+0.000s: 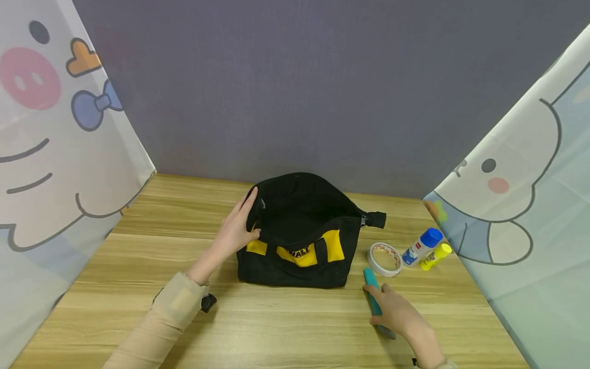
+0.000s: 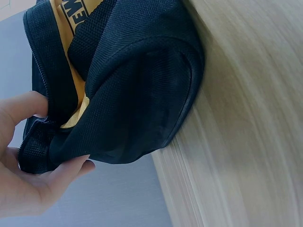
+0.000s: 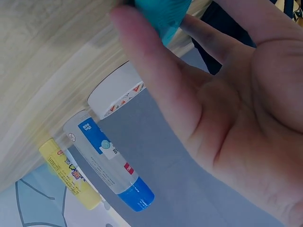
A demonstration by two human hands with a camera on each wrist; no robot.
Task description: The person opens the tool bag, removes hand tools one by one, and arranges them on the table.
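Note:
A black and yellow tool bag (image 1: pixel 295 269) sits on the table with its zipped mouth gaping. My left hand (image 1: pixel 236 228) grips the bag's left rim; the left wrist view shows thumb and fingers on either side of the zipper edge (image 2: pixel 35 146). To the right of the bag, my right hand (image 1: pixel 398 312) holds a long teal object (image 1: pixel 372 287) with a dark grey end, low over the table. In the right wrist view its teal surface (image 3: pixel 163 16) shows between thumb and finger. Its exact kind is unclear.
Beyond the right hand lies a roll of white tape (image 1: pixel 374 264). A clear glue bottle with a blue cap (image 1: pixel 415 252) and a yellow glue stick (image 1: pixel 432 258) stand beside it. A grey panel (image 1: pixel 295 92) closes off the table's (image 1: pixel 175 246) back edge; printed cloths flank both sides.

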